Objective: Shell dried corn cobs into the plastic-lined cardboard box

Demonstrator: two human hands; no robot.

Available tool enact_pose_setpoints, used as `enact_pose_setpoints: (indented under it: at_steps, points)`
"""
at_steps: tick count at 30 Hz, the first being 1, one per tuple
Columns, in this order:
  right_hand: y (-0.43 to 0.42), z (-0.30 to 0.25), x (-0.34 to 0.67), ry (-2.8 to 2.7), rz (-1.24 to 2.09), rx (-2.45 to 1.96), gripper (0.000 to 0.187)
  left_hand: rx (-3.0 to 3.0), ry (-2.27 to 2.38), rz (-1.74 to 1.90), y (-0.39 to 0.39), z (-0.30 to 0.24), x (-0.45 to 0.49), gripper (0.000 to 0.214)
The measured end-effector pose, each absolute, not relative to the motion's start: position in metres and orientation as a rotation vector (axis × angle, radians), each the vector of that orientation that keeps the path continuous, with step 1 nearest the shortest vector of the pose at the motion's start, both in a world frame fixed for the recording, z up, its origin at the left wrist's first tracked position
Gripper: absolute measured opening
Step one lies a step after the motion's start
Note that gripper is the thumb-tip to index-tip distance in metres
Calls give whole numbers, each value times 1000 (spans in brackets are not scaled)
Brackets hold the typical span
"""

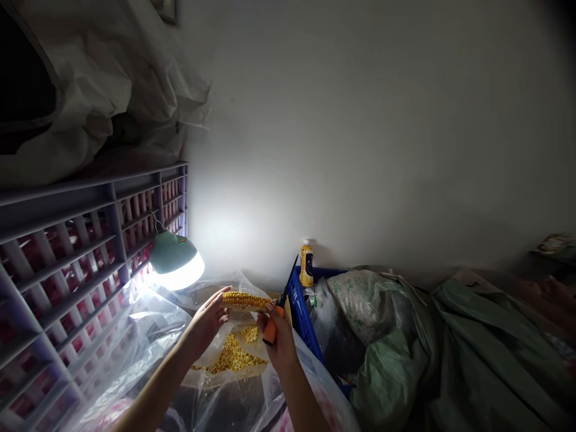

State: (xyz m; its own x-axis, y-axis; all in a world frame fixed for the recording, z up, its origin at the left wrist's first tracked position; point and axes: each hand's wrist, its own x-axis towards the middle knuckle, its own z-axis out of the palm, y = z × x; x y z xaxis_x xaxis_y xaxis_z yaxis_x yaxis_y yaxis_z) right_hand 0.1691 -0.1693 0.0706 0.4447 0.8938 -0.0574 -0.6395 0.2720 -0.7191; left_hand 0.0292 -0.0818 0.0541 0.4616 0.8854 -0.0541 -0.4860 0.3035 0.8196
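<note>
My left hand (207, 321) holds the left end of a yellow corn cob (245, 299), fingers curled around it. The cob lies level between both hands. My right hand (276, 336) grips an orange-handled knife (275, 318), its dark blade pointing up and to the right, while the fingertips touch the cob's right end. Below the cob, loose corn kernels (236, 357) lie in a pile on a clear plastic bag (234, 384).
A lit green lamp (176, 262) hangs off stacked grey crates (72, 252) at left. A blue crate (303, 315) stands right of my hands, a yellow bottle (306, 263) behind it. Green sacks (450, 354) fill the right side. A white wall rises behind.
</note>
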Motion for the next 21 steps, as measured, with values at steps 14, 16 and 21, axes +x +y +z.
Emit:
enact_pose_setpoints:
  at_steps: [14,16,21]
  points:
    - [-221,40,103,-632,1092,-1264,27,440,523,1015,-97,57,38,25]
    - [-238,29,109,-699,978,-1406,27,427,516,1026,-91,57,38,26]
    - [-269,17,120,-713,938,-1498,26,392,530,1017,-85,55,38,31]
